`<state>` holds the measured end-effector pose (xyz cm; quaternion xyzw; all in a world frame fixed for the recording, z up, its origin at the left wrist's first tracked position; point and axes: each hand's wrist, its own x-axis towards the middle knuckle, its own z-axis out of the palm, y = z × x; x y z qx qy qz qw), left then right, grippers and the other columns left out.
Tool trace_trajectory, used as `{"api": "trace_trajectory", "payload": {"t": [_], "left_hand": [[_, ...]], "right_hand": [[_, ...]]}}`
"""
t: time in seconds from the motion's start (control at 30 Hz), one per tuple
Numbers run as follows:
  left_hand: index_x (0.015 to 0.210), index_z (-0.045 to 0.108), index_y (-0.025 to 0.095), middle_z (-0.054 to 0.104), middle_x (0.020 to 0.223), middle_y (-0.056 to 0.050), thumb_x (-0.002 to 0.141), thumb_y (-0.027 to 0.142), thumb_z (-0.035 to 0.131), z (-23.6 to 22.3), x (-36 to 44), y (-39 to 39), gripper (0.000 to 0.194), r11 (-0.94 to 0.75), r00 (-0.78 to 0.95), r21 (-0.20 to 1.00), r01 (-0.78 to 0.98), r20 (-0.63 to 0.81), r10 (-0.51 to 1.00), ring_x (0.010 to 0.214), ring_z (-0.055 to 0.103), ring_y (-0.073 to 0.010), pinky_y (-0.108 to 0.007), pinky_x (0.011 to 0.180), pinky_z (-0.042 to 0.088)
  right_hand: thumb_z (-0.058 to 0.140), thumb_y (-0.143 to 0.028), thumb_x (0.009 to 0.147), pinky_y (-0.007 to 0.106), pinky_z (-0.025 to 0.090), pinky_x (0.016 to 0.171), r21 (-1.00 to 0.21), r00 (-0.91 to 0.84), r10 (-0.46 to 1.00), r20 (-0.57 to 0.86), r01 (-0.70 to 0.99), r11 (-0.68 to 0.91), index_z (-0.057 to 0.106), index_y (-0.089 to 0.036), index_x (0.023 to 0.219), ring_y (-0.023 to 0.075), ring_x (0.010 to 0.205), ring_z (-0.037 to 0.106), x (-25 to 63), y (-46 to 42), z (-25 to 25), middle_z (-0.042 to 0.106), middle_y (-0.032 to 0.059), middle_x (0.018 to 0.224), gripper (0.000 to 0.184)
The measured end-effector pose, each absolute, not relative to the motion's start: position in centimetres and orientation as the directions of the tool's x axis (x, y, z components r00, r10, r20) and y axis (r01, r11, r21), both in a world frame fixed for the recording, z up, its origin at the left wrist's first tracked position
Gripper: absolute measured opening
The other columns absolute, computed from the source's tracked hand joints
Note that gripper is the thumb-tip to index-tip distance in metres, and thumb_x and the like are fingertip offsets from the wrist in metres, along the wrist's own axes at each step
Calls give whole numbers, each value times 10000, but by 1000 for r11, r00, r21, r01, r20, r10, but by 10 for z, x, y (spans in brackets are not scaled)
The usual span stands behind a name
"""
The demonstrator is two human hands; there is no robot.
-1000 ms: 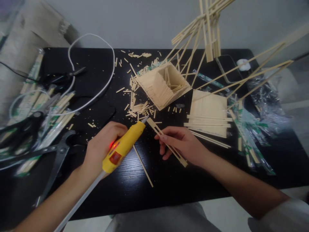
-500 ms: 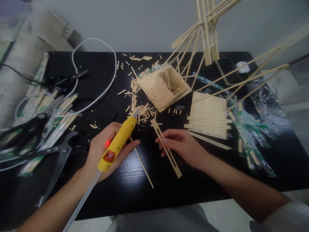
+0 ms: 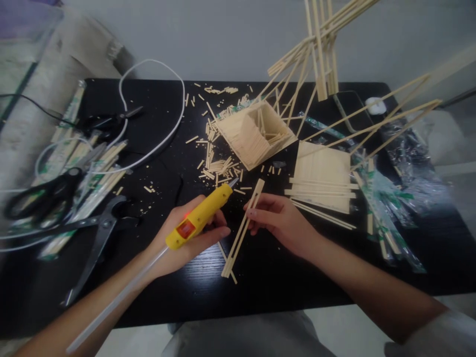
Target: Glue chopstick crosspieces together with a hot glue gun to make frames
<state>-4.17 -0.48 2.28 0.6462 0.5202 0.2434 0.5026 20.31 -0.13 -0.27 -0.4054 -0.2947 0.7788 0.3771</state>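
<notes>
My left hand point(image 3: 182, 248) is closed around a yellow glue gun point(image 3: 203, 213), whose glue stick point(image 3: 119, 300) trails out of the back and whose metal nozzle points up and right. A red light glows at the gun's side. In my right hand point(image 3: 278, 220), between thumb and fingers, is a narrow frame of joined chopsticks point(image 3: 242, 233) with a long slot down its middle. It slants from upper right to lower left, its top near the nozzle but apart from it. A single thin stick point(image 3: 225, 255) lies on the table, partly hidden behind the frame and my left hand.
Behind my hands stands a wooden stick structure point(image 3: 247, 141) among scattered cut pieces point(image 3: 210, 148). A flat stick panel point(image 3: 323, 166) with loose sticks lies right. Leftward are scissors point(image 3: 55, 191), pliers point(image 3: 102, 228), packaged chopsticks point(image 3: 100, 183) and a white cable point(image 3: 182, 94). Long sticks jut overhead at upper right.
My right hand has turned the chopstick frame, so its lower end now points left instead of right. My left hand has moved right with the glue gun, bringing the nozzle closer to the frame.
</notes>
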Motion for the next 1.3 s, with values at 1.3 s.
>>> {"api": "trace_trajectory", "payload": {"t": [1.3], "left_hand": [[833, 710, 176, 751, 877, -10, 747, 295, 895, 21, -31, -7, 236, 325, 185, 943, 76, -333, 925, 656, 698, -109, -214, 650, 627]], "right_hand": [[907, -505, 843, 232, 599, 566, -838, -471, 807, -356, -221, -499, 758, -160, 874, 124, 598, 692, 196, -11, 1, 719, -8, 685, 377]]}}
